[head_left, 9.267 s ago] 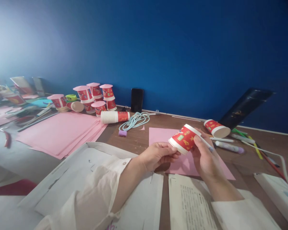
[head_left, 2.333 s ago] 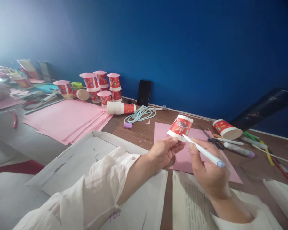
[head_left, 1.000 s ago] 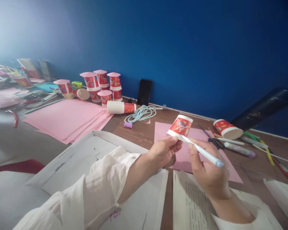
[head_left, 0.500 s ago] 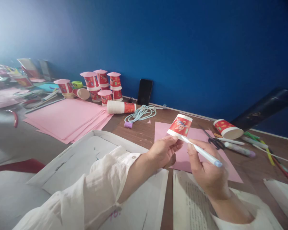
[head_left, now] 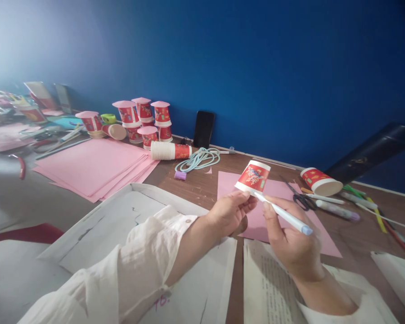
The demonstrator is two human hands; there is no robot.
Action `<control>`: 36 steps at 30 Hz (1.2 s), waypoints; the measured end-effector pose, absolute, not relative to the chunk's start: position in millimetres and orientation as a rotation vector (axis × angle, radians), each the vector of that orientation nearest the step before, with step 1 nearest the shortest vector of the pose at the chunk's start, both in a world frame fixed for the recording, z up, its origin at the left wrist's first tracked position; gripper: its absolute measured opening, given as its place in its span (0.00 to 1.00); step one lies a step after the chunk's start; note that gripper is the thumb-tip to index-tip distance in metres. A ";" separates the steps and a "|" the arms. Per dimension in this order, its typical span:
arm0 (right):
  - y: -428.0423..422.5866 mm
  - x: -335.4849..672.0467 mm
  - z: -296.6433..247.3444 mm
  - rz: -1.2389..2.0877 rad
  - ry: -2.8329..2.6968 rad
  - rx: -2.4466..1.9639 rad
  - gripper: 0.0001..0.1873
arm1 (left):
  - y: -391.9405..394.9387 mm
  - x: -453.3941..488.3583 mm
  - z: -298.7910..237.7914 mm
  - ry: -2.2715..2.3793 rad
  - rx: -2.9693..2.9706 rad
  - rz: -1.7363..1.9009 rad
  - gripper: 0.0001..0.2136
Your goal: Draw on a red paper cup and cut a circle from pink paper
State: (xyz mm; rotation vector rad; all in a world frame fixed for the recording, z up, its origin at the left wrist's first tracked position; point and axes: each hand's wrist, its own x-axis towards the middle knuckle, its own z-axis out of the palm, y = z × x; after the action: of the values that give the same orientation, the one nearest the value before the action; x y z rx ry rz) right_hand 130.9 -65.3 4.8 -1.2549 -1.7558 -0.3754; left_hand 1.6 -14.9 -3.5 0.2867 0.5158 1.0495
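Note:
A red paper cup [head_left: 254,176] with a printed figure and white bands is tilted in my left hand [head_left: 230,212]. My fingers pinch its white lower edge. In my right hand [head_left: 292,240] is a white pen [head_left: 285,216] with a light blue end. Its tip meets the white band of the cup, or lies very close to it. Beneath both hands lies a pink sheet of paper [head_left: 227,186]. Black-handled scissors [head_left: 304,201] rest on that sheet's right side, and another red paper cup [head_left: 320,181] lies on its side beyond them.
Several red cups with pink paper tops [head_left: 126,112] stand by the blue wall. Nearby are a row of nested cups [head_left: 164,151], a light blue cord [head_left: 202,158], a phone [head_left: 203,129] and pink sheets [head_left: 94,164]. Markers [head_left: 337,210] lie right; a white box lid [head_left: 104,220] is left.

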 end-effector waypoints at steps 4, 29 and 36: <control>-66.0 128.6 5.3 -0.362 -1.763 -1.257 0.09 | -14.0 2.5 -7.8 0.490 0.283 1.057 0.02; -65.9 133.3 7.1 -0.333 -1.645 -1.302 0.10 | -14.3 -2.7 -6.7 0.480 0.290 1.001 0.05; -65.4 131.5 8.2 -0.347 -1.650 -1.312 0.10 | -14.8 -2.1 -5.0 0.503 0.286 0.999 0.04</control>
State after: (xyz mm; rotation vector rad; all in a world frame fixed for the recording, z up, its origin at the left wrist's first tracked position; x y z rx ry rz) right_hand 131.5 -65.4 8.2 -1.3115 -1.6499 -0.3470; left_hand -2.1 -14.8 -5.0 0.2860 0.5027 0.9987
